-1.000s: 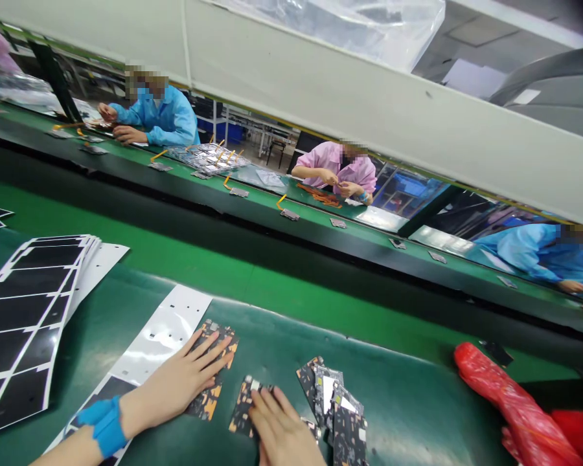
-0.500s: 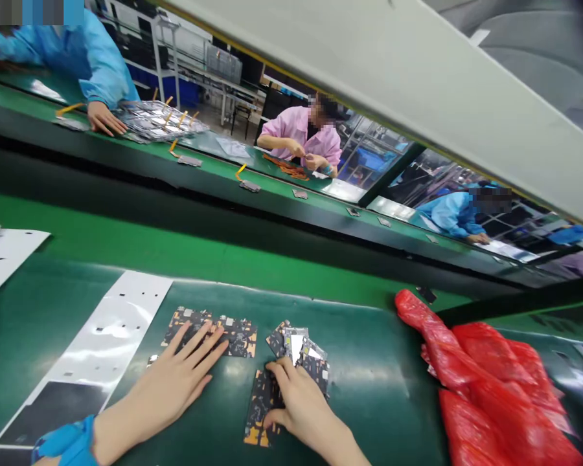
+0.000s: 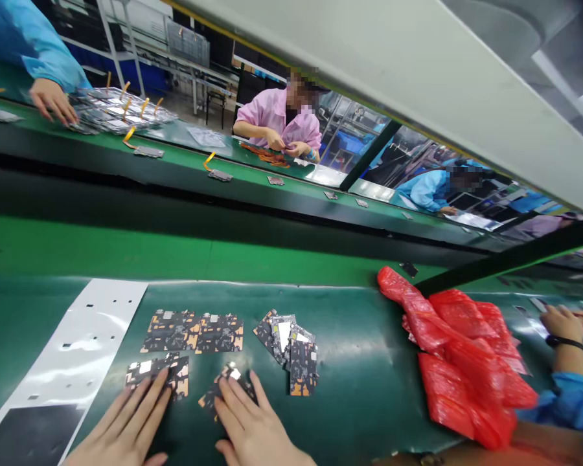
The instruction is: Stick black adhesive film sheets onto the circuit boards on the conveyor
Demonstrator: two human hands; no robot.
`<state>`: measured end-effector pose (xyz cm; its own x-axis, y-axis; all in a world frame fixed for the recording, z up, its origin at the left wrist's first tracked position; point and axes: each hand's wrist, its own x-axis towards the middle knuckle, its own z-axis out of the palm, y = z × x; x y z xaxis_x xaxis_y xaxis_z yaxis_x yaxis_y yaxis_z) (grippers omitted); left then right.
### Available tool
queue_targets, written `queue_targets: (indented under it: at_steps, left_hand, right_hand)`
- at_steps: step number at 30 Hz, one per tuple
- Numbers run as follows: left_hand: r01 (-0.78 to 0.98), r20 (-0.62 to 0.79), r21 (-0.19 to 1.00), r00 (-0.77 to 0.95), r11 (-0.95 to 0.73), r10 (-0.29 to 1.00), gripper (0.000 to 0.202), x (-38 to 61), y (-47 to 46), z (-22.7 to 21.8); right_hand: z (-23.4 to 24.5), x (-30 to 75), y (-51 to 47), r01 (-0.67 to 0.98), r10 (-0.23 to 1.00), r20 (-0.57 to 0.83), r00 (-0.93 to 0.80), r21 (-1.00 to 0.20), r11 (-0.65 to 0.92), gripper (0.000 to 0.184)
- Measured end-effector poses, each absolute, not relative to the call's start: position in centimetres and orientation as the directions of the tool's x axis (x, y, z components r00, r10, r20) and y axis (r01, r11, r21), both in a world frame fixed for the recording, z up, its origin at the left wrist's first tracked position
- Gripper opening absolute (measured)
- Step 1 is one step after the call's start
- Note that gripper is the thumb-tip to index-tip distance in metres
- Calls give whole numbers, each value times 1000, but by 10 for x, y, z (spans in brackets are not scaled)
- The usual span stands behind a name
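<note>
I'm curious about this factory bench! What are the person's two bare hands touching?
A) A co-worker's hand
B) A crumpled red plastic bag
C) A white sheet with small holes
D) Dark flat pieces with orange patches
D. The fingers of the bare left hand and the bare right hand rest on dark flat pieces with orange patches.
</note>
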<state>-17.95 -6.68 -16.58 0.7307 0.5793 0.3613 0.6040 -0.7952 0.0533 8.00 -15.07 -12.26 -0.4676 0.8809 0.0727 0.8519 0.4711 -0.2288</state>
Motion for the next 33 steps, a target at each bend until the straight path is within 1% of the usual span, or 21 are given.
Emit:
queue_targets:
  at_steps: [1,3,5,6,7,8,9,10,11,12,14,16,18,20,22,24,26,28,30,33]
  left_hand:
    - [595,340,44,747,-803,572,89,-185,-70,-174]
    - [574,330,26,768,-819,549,92,-184,-74,-179]
    - [547,383,18,769,-837,511,93,-171,-75,-169]
    - [531,420,13,766,-847,486,91,-160,-75,-159]
    - [487,443,15,780,-873,443,87,-148,-74,-147]
    - [455,449,14,793,-890,412,81,-134,-73,-136]
    - [420,456,3,807,-907,375,71,-119,-70,-126]
    - [407,426,-4,827,-913,366,65,-103,-66,-119]
    - [405,435,-6,824,-914,362,62,-86,-61,-115]
    - [394,396,-7,845,-919,359,60,-69,-54,-114]
    - [410,369,-2,848,-912,380,60,-35,-39,-120]
    - [418,321,-5,861,-908,395,51,-5,-27,-131]
    - [364,275,-4,896,-931,349,47,16,-20,-140]
    - [323,243,6,918,-946,314,47,26,-21,-145]
    - [345,226,19,913,-939,340,52,29,-25,-145]
    - [400,222,27,891,-916,395,56,27,-29,-142]
    - [442,225,29,871,-896,437,58,25,-30,-138]
    - [465,235,30,857,-885,458,58,21,-27,-133]
    - [486,255,34,841,-873,478,57,15,-22,-127]
    - [545,297,46,792,-837,533,55,2,-19,-115]
  right_hand:
    - [-114,82,-143,815,857,24,-515,-298,497,46]
    - [-97,90,-124,742,810,-13,-586,-412,530,40]
    - [-84,103,-107,724,816,2,-578,-460,514,38]
    - [-80,113,-101,761,855,-2,-519,-457,461,38]
    - [-78,124,-97,824,909,-23,-417,-432,367,39]
    - [-78,136,-94,888,956,-54,-287,-389,244,45]
    - [-79,149,-93,936,984,-91,-155,-332,117,55]
    - [-82,160,-93,960,991,-124,-59,-279,22,68]
    - [-85,171,-94,970,989,-146,-7,-242,-29,78]
    - [-88,179,-96,974,987,-158,10,-223,-45,83]
    - [-94,189,-102,974,989,-146,-7,-223,-26,78]
    - [-99,194,-111,974,993,-113,-13,-226,-13,71]
    - [-101,197,-121,971,997,-77,-17,-240,-2,69]
    - [-103,203,-130,963,999,-35,-18,-271,8,68]
    - [-104,211,-137,949,1000,20,4,-315,3,64]
    - [-105,219,-140,930,993,89,78,-365,-40,54]
    - [-106,224,-141,899,968,156,199,-421,-117,44]
    - [-106,225,-140,848,924,192,332,-489,-203,44]
    - [-104,222,-141,786,887,186,422,-562,-257,48]
    - [-102,207,-144,714,894,125,430,-653,-252,45]
